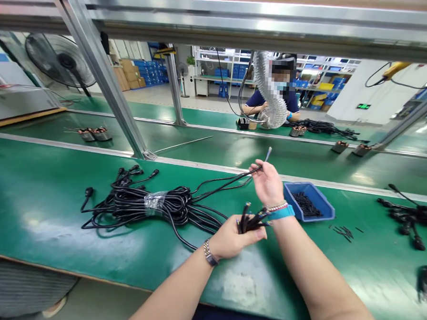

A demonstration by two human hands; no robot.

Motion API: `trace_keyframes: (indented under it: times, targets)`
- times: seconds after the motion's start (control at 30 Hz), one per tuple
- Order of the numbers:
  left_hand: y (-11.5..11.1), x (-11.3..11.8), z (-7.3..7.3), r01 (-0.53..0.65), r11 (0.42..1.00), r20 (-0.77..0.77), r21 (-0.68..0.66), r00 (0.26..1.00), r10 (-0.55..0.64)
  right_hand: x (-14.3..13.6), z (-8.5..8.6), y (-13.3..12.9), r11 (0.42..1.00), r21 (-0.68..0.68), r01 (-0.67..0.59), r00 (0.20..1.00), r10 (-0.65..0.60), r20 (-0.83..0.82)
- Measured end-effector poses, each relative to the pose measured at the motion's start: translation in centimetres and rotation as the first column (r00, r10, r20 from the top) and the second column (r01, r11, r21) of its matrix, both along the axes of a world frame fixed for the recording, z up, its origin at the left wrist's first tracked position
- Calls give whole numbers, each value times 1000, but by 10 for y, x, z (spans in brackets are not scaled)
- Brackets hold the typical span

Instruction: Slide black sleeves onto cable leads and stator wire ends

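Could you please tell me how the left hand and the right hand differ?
The left hand grips a bunch of cable ends, while the right hand holds a pale-tipped cable. The left wears a metal wristband; the right, a blue wristband. Both hold cable.

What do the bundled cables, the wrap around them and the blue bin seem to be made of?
Cables: probably a rubber or soft plastic jacket, black and glossy, bending in smooth loops.
Wrap: likely thin clear plastic film, shiny, crinkled, letting black show through.
Blue bin: apparently moulded plastic, evenly coloured, smooth-walled.
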State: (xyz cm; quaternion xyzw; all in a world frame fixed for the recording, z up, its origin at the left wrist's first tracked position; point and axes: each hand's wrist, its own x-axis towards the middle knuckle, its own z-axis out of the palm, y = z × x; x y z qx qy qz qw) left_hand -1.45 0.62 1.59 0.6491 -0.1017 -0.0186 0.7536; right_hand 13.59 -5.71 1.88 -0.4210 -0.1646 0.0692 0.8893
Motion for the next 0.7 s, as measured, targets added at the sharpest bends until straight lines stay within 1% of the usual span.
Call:
trace_keyframes:
  times: [0.03, 0.07, 0.1, 0.13, 0.17, 0.2, 0.23, 0.27, 0.3, 0.37, 0.43, 0.47, 0.5, 0.53, 0.6, 0.63, 0.7]
  targets:
    - [0, 1, 0, -62, 998, -8, -3, 998, 62, -3, 5, -16, 999, -48, 23, 995, -18, 99]
    - [0, 1, -1, -140, 990, -10, -18, 990, 140, -9, 8, -31, 991, -136, 13, 981, 14, 195]
    - [0, 2, -2, -227, 973, -11, -45, 974, 227, -18, 10, -45, 966, -260, -12, 955, 88, 282]
    - [0, 4, -3, -314, 946, -15, -78, 949, 314, -28, 10, -58, 917, -398, -37, 917, 189, 350]
    - [0, 5, -4, -386, 917, -22, -103, 922, 386, -39, 9, -67, 850, -525, -51, 870, 296, 395]
    - [-1, 6, -5, -432, 895, -31, -113, 902, 432, -50, 7, -75, 778, -626, -50, 818, 392, 422]
    - [-1, 7, -7, -451, 886, -40, -105, 892, 449, -60, 5, -80, 718, -695, -36, 769, 463, 440]
    - [-3, 8, -8, -450, 889, -49, -84, 893, 448, -69, 3, -83, 681, -733, -11, 731, 505, 458]
    - [-4, 9, -9, -436, 898, -57, -61, 899, 433, -77, 1, -85, 662, -749, 21, 706, 521, 480]
    - [-6, 10, -10, -393, 918, -72, -52, 919, 389, -87, 0, -86, 647, -758, 78, 677, 524, 517]
    - [-7, 10, -10, -346, 936, -63, -62, 937, 343, -92, 3, -89, 631, -770, 99, 669, 530, 521]
    - [-7, 10, -10, -320, 946, -48, -47, 947, 318, -92, 6, -92, 627, -772, 102, 686, 517, 511]
    - [-7, 10, -9, -293, 956, -32, -16, 956, 292, -92, 10, -95, 630, -769, 106, 722, 483, 495]
    - [-7, 10, -9, -267, 963, -17, 21, 963, 268, -91, 14, -98, 644, -756, 116, 772, 421, 477]
    - [-6, 10, -9, -231, 970, -2, 78, 973, 231, -87, 21, -103, 696, -702, 149, 873, 241, 424]
    - [-6, 10, -9, -222, 971, -6, 94, 975, 223, -85, 24, -105, 725, -671, 155, 906, 166, 389]
    - [-6, 10, -10, -227, 968, -18, 110, 973, 231, -83, 26, -104, 777, -616, 131, 940, 100, 326]
